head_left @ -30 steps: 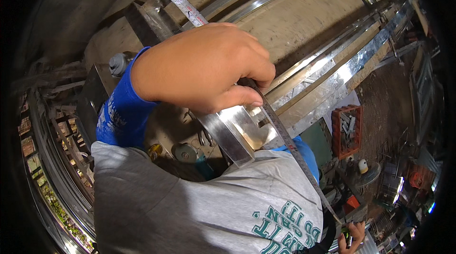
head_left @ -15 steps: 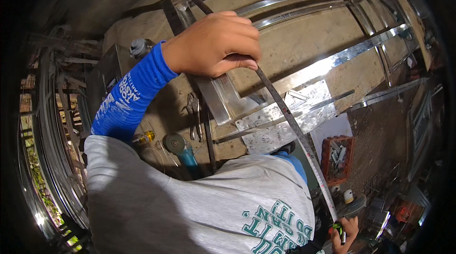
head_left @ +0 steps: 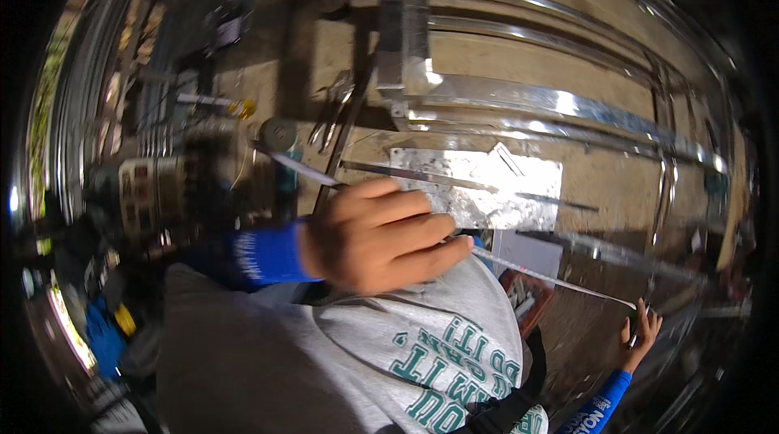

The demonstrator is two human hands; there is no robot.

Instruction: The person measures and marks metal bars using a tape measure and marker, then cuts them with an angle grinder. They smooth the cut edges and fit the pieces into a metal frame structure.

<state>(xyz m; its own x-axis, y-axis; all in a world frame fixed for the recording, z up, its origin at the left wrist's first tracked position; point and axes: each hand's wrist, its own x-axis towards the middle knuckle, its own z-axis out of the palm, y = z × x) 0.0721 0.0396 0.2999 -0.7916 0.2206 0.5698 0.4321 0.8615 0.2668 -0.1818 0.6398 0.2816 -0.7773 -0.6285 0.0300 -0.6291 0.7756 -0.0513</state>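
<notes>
A measuring tape's thin blade stretches between my two hands in front of my body. My left hand, its fingers curled round the blade, is close to my shirt at the middle. Past its knuckles a free length of the blade sticks out to the upper left. At the lower right, my right hand grips the tape's case, mostly hidden by the fingers. Just beyond my left hand lies a shiny sheet-metal piece with a thin dark bar across it.
A welded metal-tube frame covers the far side of the tan work surface. Locking pliers and an angle grinder lie at left. A reddish crate with metal pieces sits below, right of my shirt. Long metal tubes stand far left.
My left hand has come down and closer to my body with the blade. My right hand has moved right and upward with the case. The whole view has shifted and is blurred.
</notes>
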